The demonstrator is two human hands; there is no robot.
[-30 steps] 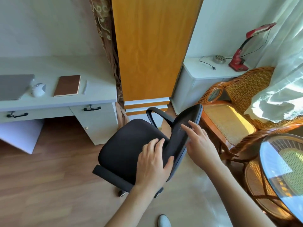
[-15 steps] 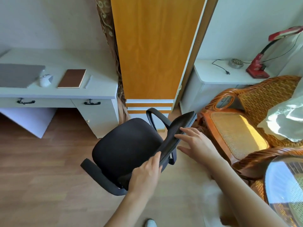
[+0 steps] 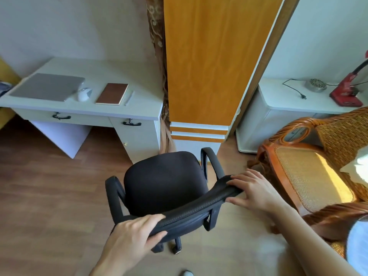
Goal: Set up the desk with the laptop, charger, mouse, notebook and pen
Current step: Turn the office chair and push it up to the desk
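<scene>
A black office chair [image 3: 163, 180] stands on the wooden floor in front of me, its seat facing the white desk [image 3: 139, 80]. My left hand [image 3: 131, 234] grips the left end of the backrest top. My right hand [image 3: 253, 190] holds the right end, fingers over the top and thumb underneath. On the desk lie a closed grey laptop [image 3: 47, 86], a white mouse [image 3: 84, 94], a brown notebook [image 3: 112, 93] and a white pen [image 3: 129, 98] side by side. No charger is visible on the desk.
An orange wardrobe panel [image 3: 215, 56] stands behind the chair. A white side cabinet [image 3: 278, 104] at the right carries a red lamp [image 3: 347, 92], a round metal object [image 3: 316, 85] and a black cable [image 3: 292, 87]. A rattan armchair [image 3: 310, 166] sits close on the right.
The chair has swung round so its seat faces the desk. Both hands now grasp the ends of the backrest. The view has shifted left, showing more of the desk.
</scene>
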